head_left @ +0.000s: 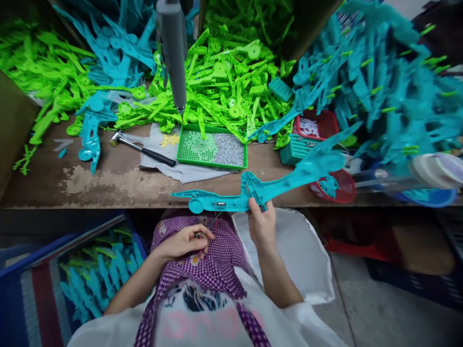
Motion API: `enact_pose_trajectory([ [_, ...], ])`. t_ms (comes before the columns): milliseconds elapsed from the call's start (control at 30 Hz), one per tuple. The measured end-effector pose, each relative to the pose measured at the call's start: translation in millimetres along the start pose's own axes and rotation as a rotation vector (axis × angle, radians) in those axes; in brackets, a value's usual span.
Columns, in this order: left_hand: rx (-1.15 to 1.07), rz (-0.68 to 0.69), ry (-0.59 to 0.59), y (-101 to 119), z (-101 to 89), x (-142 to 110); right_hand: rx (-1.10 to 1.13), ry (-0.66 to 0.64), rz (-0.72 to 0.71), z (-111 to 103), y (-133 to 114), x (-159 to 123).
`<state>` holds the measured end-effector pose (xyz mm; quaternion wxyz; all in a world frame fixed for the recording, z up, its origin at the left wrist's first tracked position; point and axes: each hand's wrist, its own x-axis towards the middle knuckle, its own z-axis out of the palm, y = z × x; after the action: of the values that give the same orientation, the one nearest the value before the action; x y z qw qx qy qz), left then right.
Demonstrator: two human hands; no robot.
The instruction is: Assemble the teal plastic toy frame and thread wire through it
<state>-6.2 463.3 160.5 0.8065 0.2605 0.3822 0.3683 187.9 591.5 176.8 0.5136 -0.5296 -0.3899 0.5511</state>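
In front of you runs the wooden workbench (119, 185), its surface worn pale in patches. A heap of lime-green parts (231, 79) covers the back of it, and a heap of turquoise parts (394, 91) rises on your right. By your left side stands a blue container (10, 308), more turquoise and green pieces inside. The long turquoise shell (278, 187) is up in front of you at the bench's near edge, slanting up to the right. A grey driver (172, 53) hangs point down over the green heap. Below it, a grey cloth (202, 174) lies under part of a green tray (212, 147), which holds green bits on its left and silvery ones on its right. A hammer (144, 150) lies partly across the cloth. Your right hand (262, 221) grasps the shell near its middle. Your left hand (191, 239) is curled over your lap, its fingers closed, probably on the thin wires (216, 219) that trail from the small metallic cylinder (221, 205) in the shell.
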Motion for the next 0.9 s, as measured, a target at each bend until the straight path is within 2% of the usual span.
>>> enact_pose_trajectory([
  [100, 0.085, 0.029, 0.055, -6.5, 14.9, 2.8, -0.085, 0.011, -0.196, -12.0, -16.2, 24.4],
  [200, 0.430, 0.092, 0.133, -3.7, 25.8, 2.4, -0.248, -0.083, -0.335, -30.2, -45.1, 36.8],
  [300, 0.812, 0.172, 0.207, -1.5, 27.9, -2.6, -0.560, -0.320, -0.445, -43.1, -73.1, 28.1],
  [367, 0.935, 0.212, 0.220, -1.6, 26.5, -4.7, -0.797, -0.593, -0.495, -39.6, -87.7, 24.2],
  [433, 1.008, 0.233, 0.215, -2.2, 26.0, -4.2, -1.043, -0.955, -0.487, -22.0, -96.8, 32.1],
  [533, 1.076, 0.268, 0.163, -2.6, 28.8, 0.1, -1.301, -1.461, -0.409, 27.5, -94.3, 66.5],
  [633, 1.016, 0.320, 0.164, -3.7, 32.2, 6.3, -1.256, -1.791, -0.351, 84.7, -75.7, 104.7],
  [667, 0.960, 0.327, 0.206, -4.6, 32.2, 8.8, -1.250, -1.833, -0.337, 99.9, -69.2, 113.2],
  [700, 0.882, 0.325, 0.262, -5.9, 31.5, 11.8, -1.271, -1.804, -0.344, 111.1, -64.1, 118.3],
  [767, 0.640, 0.292, 0.386, -8.8, 27.8, 18.6, -1.278, -1.593, -0.427, 117.6, -60.3, 117.4],
  [833, 0.315, 0.248, 0.488, -11.0, 22.5, 25.1, -1.147, -1.283, -0.546, 100.2, -64.0, 102.1],
  [900, 0.008, 0.218, 0.539, -10.6, 17.9, 29.7, -0.907, -0.983, -0.596, 63.3, -67.1, 75.7],
])
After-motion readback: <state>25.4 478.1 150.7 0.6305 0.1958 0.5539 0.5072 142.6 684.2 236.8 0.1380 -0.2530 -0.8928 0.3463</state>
